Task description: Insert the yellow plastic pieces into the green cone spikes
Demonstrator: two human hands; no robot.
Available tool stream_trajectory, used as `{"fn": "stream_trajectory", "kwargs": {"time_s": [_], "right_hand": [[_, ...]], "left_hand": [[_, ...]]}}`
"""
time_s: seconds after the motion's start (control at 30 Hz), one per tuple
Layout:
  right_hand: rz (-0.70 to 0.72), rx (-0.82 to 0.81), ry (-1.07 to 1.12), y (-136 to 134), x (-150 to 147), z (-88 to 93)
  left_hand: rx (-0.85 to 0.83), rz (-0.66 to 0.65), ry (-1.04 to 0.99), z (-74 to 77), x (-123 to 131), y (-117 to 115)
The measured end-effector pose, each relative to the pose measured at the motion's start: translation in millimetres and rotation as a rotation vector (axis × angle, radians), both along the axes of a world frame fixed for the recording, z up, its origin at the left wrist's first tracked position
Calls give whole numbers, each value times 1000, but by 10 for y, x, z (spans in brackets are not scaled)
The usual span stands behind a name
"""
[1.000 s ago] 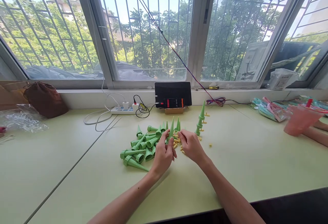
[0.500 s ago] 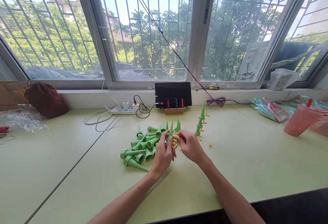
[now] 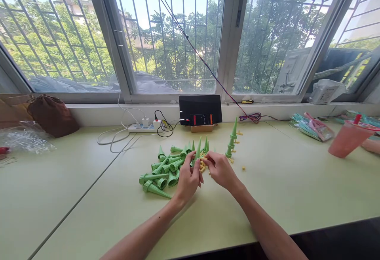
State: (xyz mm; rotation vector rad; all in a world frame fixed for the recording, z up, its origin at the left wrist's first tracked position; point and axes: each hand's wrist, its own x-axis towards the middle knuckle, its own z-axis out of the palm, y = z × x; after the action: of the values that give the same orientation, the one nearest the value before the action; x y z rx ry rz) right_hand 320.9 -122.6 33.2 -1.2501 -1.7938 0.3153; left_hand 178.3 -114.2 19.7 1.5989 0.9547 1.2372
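Observation:
My left hand (image 3: 189, 176) is closed around the lower part of a green plastic watering spike (image 3: 198, 149), its tip pointing up. My right hand (image 3: 221, 169) pinches a small yellow valve (image 3: 203, 159) against the spike's side; the fingers hide most of it. Left of my hands lies a heap of green spikes (image 3: 162, 167), some with open threaded ends showing. Several small yellow valves (image 3: 202, 169) lie under and between my hands. To the right stands a stack of green spikes (image 3: 231, 143) fitted into one another, with yellow valves sticking out to the right.
One loose yellow piece (image 3: 244, 168) lies right of the stack. Behind are a phone (image 3: 202, 119) before a black tablet (image 3: 200, 103), and a power strip (image 3: 144, 127) with cables. A pink cup (image 3: 347, 139) stands at right, a brown pouch (image 3: 53, 115) at back left.
Both hands hold nearly the same pose, the yellow valve still against the spike. At the far right edge, a hand or arm beside the pink cup has shifted slightly.

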Motion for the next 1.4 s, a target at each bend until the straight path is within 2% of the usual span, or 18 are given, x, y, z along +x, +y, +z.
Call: {"fn": "stream_trajectory", "kwargs": {"time_s": [1.4], "right_hand": [[-83, -32, -83, -8, -16, 12]], "left_hand": [[1, -22, -13, -25, -18, 4]]}}
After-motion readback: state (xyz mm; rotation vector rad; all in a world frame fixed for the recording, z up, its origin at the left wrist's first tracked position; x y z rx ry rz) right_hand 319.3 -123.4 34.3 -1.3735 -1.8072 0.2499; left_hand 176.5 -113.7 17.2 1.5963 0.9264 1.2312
